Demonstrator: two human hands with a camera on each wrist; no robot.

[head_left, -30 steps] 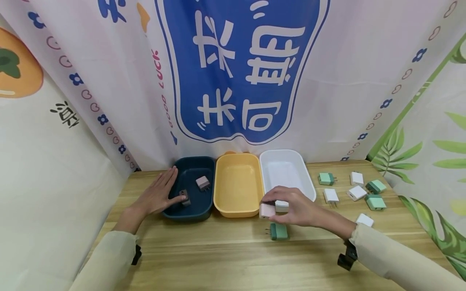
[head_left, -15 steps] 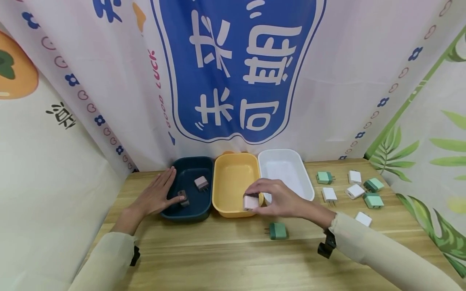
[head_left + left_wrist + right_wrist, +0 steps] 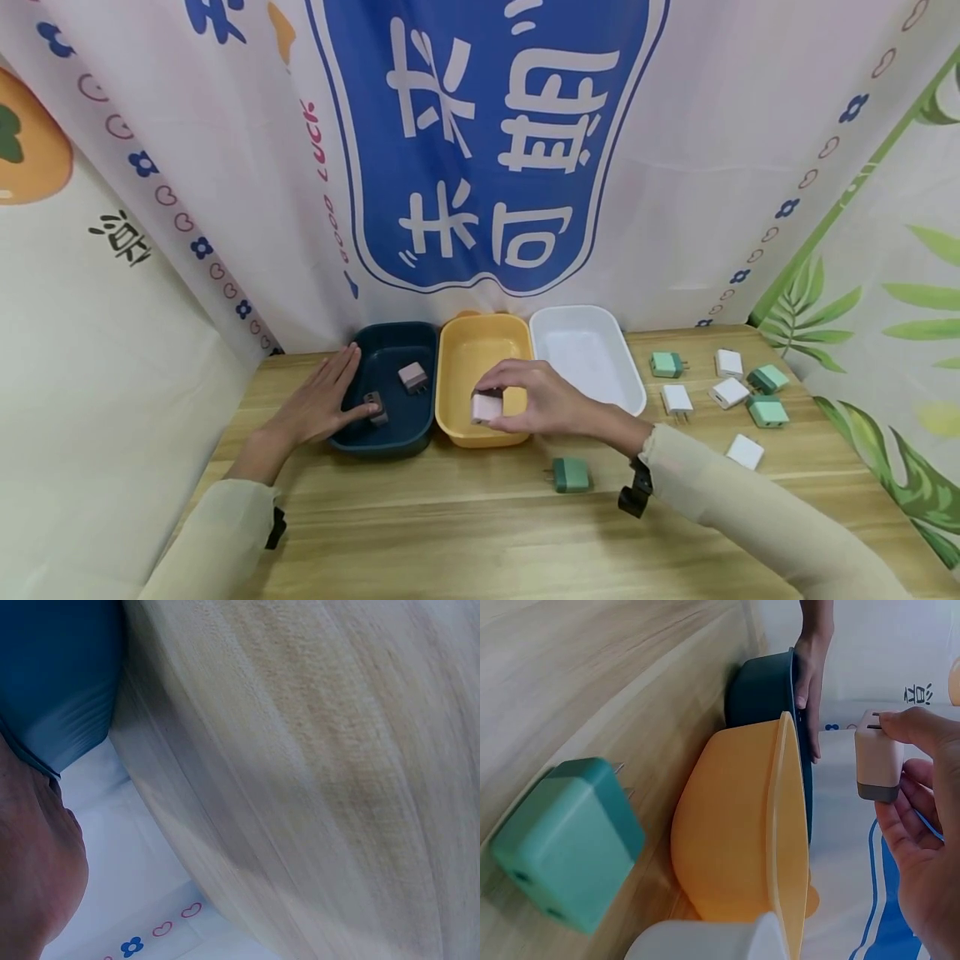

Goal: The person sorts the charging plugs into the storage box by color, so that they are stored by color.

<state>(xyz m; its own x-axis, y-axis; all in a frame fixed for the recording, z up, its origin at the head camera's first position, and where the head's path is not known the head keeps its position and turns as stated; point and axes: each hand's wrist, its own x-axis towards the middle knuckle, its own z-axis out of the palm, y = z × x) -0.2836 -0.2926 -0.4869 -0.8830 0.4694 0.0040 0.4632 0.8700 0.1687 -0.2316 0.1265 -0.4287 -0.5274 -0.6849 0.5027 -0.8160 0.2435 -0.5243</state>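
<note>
My right hand (image 3: 536,396) pinches a pale pink plug-in charger (image 3: 487,408) with a grey end, held over the front part of the yellow bin (image 3: 450,417). In the right wrist view the charger (image 3: 879,754) sits between thumb and fingertips, its prongs by the thumb. My left hand (image 3: 315,400) rests with straight fingers along the left rim of the dark blue bin (image 3: 397,446). Its thumb reaches inside, overlapping a dark brown charger (image 3: 377,410). Another pink charger (image 3: 412,377) lies in the same bin. The left wrist view shows mostly table, with the bin's wall (image 3: 60,682) at one corner.
Right of the yellow bin stands a white bin (image 3: 588,354). A green charger (image 3: 572,475) lies in front, prongs to the left. Several white chargers (image 3: 729,393) and green chargers (image 3: 768,412) are scattered on the wooden table (image 3: 450,533) at right. A printed curtain (image 3: 675,167) hangs behind.
My right hand has carried the pink charger leftward, from in front of the white bin to over the yellow bin. The left hand keeps its place on the dark blue bin.
</note>
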